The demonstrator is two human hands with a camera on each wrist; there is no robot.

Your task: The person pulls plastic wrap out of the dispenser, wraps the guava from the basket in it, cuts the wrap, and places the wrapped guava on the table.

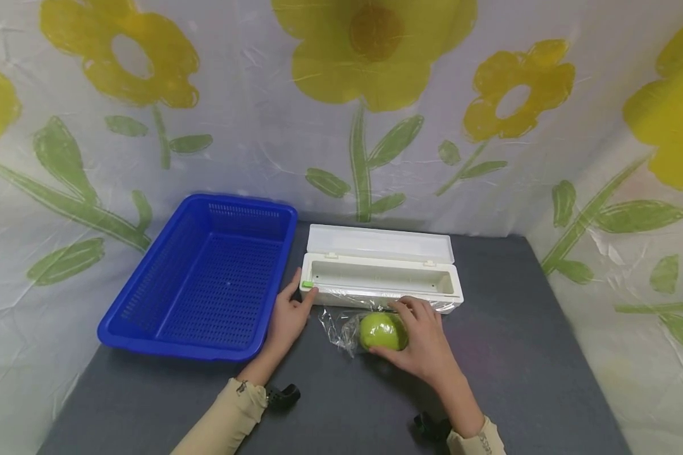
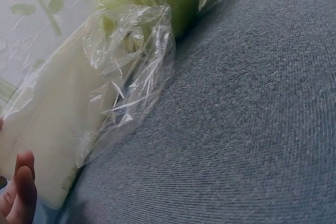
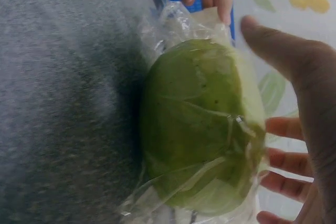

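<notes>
A round green fruit [image 1: 379, 331], its exact kind unclear, lies on the dark table, covered in clear plastic film [image 1: 344, 330]. My right hand [image 1: 424, 338] curves round its right side, thumb toward the near side and fingers at the far side. In the right wrist view the fingers [image 3: 286, 184] touch the fruit. Behind it stands a long white cling film box [image 1: 375, 298] with its lid [image 1: 380, 243] raised; the film stretches along its front. My left hand [image 1: 289, 319] grips the box's left end, thumb on the front corner near a green slider [image 1: 307, 284].
A large blue perforated basket [image 1: 176, 349] stands on the left, close beside my left forearm. A plastic curtain [image 1: 245, 145] with painted yellow flowers hangs behind and on both sides of the grey table [image 1: 512, 354].
</notes>
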